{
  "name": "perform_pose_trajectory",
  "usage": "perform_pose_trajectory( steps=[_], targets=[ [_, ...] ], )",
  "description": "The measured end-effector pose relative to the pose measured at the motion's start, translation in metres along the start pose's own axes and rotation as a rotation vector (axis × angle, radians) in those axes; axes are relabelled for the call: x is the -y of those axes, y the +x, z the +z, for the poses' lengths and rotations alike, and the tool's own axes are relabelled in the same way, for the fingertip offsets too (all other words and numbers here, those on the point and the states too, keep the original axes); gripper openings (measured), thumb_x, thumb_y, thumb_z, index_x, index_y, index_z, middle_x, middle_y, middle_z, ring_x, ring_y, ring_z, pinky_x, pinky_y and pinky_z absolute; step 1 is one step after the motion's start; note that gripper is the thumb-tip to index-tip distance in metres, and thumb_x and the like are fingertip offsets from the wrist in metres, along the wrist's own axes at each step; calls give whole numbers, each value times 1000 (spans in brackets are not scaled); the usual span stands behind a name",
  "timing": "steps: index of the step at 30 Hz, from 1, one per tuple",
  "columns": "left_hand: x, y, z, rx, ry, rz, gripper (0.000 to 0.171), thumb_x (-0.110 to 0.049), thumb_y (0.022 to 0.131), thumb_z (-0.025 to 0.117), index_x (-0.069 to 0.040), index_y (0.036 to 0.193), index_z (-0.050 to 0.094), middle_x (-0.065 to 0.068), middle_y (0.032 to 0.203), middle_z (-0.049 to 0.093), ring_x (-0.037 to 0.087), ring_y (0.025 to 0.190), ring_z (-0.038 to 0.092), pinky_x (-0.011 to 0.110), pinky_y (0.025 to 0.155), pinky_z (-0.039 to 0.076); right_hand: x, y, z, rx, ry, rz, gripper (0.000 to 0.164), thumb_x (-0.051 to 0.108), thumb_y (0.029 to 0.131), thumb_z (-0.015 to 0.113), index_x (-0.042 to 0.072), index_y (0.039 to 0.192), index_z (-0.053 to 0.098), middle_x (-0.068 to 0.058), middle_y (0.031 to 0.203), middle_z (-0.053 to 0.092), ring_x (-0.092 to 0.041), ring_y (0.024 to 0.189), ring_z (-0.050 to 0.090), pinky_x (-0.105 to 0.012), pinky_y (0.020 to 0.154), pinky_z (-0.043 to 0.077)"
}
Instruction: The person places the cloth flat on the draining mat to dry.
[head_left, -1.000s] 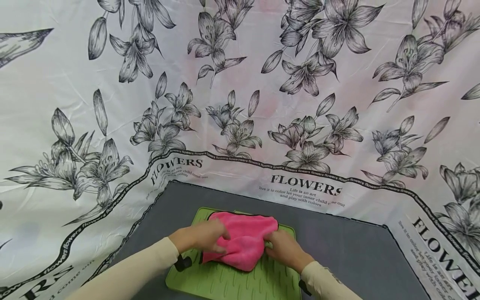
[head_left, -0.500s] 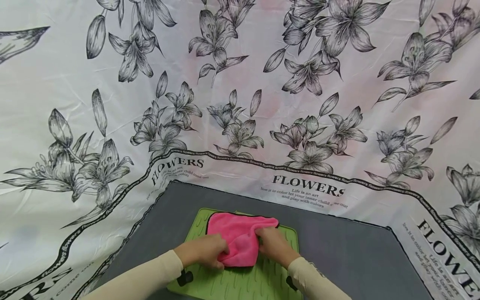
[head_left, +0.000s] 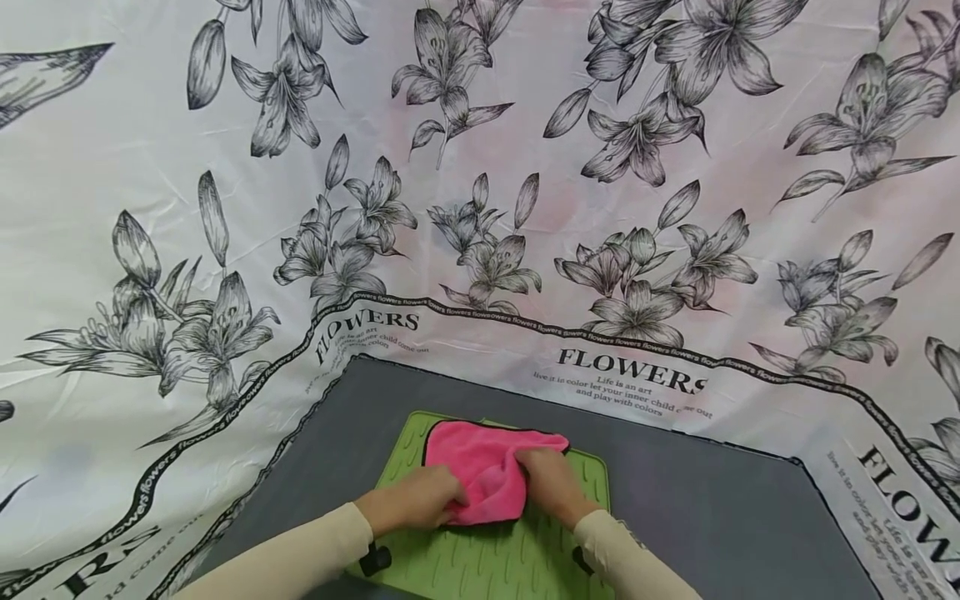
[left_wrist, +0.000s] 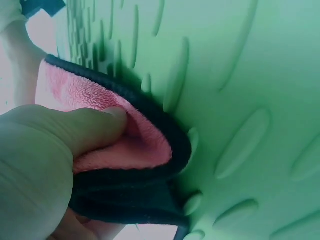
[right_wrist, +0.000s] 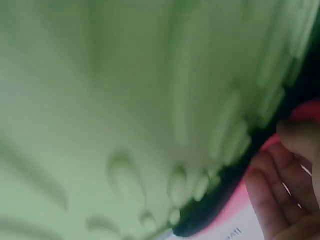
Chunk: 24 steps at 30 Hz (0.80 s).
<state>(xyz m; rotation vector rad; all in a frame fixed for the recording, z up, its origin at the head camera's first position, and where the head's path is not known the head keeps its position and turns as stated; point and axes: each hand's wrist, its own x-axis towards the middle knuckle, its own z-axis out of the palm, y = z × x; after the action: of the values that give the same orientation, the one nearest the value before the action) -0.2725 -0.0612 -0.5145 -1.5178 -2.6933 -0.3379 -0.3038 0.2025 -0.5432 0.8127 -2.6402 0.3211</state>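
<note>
Closest to me are my cream sleeves (head_left: 292, 554), then the near part of the green mat (head_left: 480, 571), with raised ridges all over it. My left hand (head_left: 416, 498) sits a touch nearer my body, on the near left part of the pink cloth (head_left: 472, 458), and it's a proper pinch: the left wrist view has my thumb (left_wrist: 95, 127) pressed on the pink side with fingers tucked underneath. My right hand (head_left: 553, 482) is slightly further out, curled in on a bunched bit of the right side; that wrist view is blurry, so I can't tell how tight the hold is.

The cloth is between my hands and a little beyond them, toward the far end of the mat. That's the bit that matters imo: both hands are already touching it, so neither has a shorter reach, but the holds are skewed, left one low and right one higher. Long axis is hard to call with it so rumpled; the far edge runs side to side, and the far right corner pokes out past my right hand. It's fuzzy hot pink with black trim, creased in the middle and folded by my left thumb.

Past that there's grey table (head_left: 675, 500), then a white flowery sheet (head_left: 495, 125).
</note>
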Motion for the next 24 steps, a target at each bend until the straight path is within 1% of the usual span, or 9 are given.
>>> perform_pose_trajectory(
  steps=[3, 5, 11, 13, 16, 18, 20, 22, 24],
  targets=[
    [3, 0, -7, -2, -18, 0, 15, -9, 87, 77, -19, 77, 73, -14, 65, 61, -4, 58, 38, 12, 55, 33, -4, -2, -17, 45, -20, -47, 37, -2, 81, 69, 26, 67, 49, 14, 60, 46, -2, 57, 42, -21, 54, 36],
    [7, -2, -13, -9, -34, 1, 15, -9, 89, 75, -19, 78, 74, -13, 67, 62, -4, 59, 39, 12, 57, 34, -7, -4, -32, 78, -35, -73, 35, 2, 83, 71, 26, 67, 51, 14, 59, 47, -2, 55, 41, -21, 52, 35],
    [24, -11, -40, -54, -102, -2, 23, -5, 92, 71, -21, 75, 71, -14, 62, 53, -3, 58, 33, 14, 58, 31, -12, -21, -82, 179, -7, -70, 27, 4, 81, 69, 24, 67, 59, 17, 58, 44, -1, 53, 33, -21, 49, 31],
    [27, -13, -51, -53, -117, -7, 25, -5, 93, 69, -22, 74, 68, -13, 60, 51, -1, 57, 31, 16, 56, 30, -11, -27, -97, 214, 11, -65, 23, 5, 81, 70, 24, 70, 63, 19, 61, 49, 1, 54, 36, -20, 51, 34],
    [27, -18, -66, -40, -157, -26, 24, -7, 96, 67, -24, 80, 72, -15, 63, 55, -3, 56, 37, 16, 56, 35, -9, -36, -115, 252, 35, -69, 20, 7, 81, 71, 26, 76, 67, 20, 67, 57, 5, 57, 44, -19, 53, 40],
    [25, -20, -73, -15, -189, -40, 21, -9, 97, 66, -24, 85, 75, -15, 66, 60, -3, 57, 43, 17, 57, 39, -7, -41, -122, 263, 47, -80, 20, 8, 80, 71, 26, 76, 67, 21, 69, 59, 5, 60, 49, -20, 55, 43],
    [22, -23, -77, 40, -222, -51, 16, -14, 96, 68, -24, 89, 78, -16, 72, 66, -2, 62, 52, 20, 64, 45, -6, -45, -125, 288, 59, -87, 19, 8, 81, 71, 26, 76, 68, 21, 69, 59, 4, 62, 51, -20, 56, 45],
    [20, -26, -79, 113, -256, -69, 9, -24, 95, 71, -22, 96, 80, -15, 83, 72, 1, 74, 61, 22, 73, 51, -6, -49, -124, 329, 74, -88, 16, 9, 81, 72, 24, 78, 70, 18, 71, 61, 2, 63, 54, -21, 57, 47],
    [18, -29, -78, 183, -286, -103, 17, -32, 91, 75, -21, 104, 80, -12, 97, 75, 4, 90, 67, 26, 83, 54, -6, -52, -117, 378, 86, -80, 9, 11, 83, 73, 20, 82, 73, 14, 74, 65, -2, 66, 59, -23, 59, 50]
  ],
)
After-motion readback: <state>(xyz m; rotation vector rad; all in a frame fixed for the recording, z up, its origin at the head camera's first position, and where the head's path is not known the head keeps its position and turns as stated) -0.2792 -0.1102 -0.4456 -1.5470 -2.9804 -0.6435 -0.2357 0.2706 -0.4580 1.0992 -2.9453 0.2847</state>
